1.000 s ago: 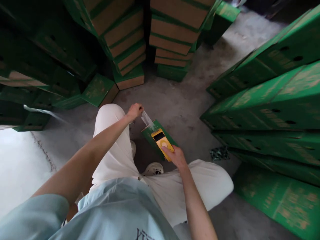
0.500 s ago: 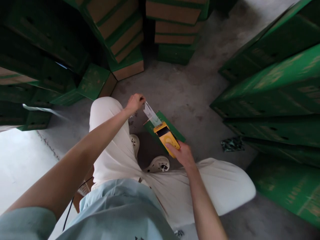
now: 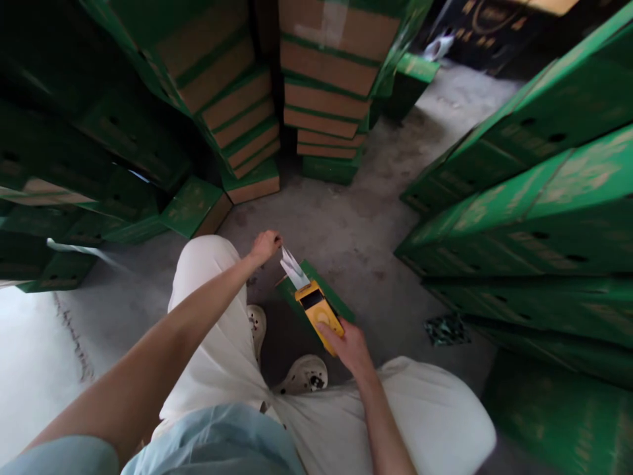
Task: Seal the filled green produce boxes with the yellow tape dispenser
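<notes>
1. We look down on a grey floor (image 3: pixel 368 231), mottled with darker stains and much brighter at the lower left, where a rough dark line (image 3: pixel 74 336) runs across it.
2. Around us stand green cartons: a tall stack with brown panels (image 3: pixel 326 109) ahead, another leaning stack (image 3: pixel 242 125) just left of it, dim piles further left, and a printed stack (image 3: pixel 509 251) along the right.
3. At the upper right we make out a dark printed box (image 3: pixel 487 33); a small patterned packet (image 3: pixel 447 330) lies on the floor near the right-hand stack.
4. Between our white-trousered knees, near the pale shoes (image 3: pixel 304 376), is a small green box (image 3: pixel 330 297). The yellow device (image 3: pixel 319 313) is over it in our view; we cannot tell whether the two touch.
5. The device is bright yellow and oblong, with a dark window near its far end and a round, paler control lower down. It slants, far end toward the upper left.
6. A thin pale strip (image 3: pixel 295 268), seemingly creased lengthwise, reaches from that far end toward our left hand (image 3: pixel 267 247).
7. Our left fingers are pinched together on the strip's free end.
8. Our right hand (image 3: pixel 350 344) is wrapped round the device's near end, thumb laid on its face by the control.
</notes>
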The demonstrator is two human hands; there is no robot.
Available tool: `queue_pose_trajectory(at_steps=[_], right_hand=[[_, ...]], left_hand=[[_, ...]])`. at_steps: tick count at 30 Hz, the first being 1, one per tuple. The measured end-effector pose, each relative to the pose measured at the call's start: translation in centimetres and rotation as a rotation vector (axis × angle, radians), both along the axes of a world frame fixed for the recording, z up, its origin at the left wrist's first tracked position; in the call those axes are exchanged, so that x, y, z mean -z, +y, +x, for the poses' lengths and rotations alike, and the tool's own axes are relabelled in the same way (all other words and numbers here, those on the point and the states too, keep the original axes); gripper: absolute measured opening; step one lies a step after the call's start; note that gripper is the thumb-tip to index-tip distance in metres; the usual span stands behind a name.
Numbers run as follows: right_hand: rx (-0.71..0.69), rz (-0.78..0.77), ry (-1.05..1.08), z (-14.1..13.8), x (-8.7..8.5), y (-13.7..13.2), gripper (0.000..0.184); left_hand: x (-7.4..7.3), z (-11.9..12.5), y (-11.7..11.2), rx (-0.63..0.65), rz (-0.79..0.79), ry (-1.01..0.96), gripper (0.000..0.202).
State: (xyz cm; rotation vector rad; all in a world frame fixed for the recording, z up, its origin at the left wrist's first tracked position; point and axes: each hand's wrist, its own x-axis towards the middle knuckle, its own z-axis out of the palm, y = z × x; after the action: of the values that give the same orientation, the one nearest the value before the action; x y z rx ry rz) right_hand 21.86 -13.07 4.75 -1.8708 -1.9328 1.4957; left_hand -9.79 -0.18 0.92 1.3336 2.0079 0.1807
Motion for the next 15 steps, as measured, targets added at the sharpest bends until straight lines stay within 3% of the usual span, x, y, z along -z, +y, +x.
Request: queue_pose_trajectory(at_steps=[6,15], right_hand=[[-0.050,-0.019,-0.065,-0.9,-0.9,1.3,0.049],[-0.105,-0.076,-0.254,-3.2,-1.8,2.8,0.060]], left_hand=[[2.1,0.0,-0.5,-0.080,-0.017,-0.018,0.018],[6.5,0.9,-1.7,-0.189,-0.092,-0.076,0.017]])
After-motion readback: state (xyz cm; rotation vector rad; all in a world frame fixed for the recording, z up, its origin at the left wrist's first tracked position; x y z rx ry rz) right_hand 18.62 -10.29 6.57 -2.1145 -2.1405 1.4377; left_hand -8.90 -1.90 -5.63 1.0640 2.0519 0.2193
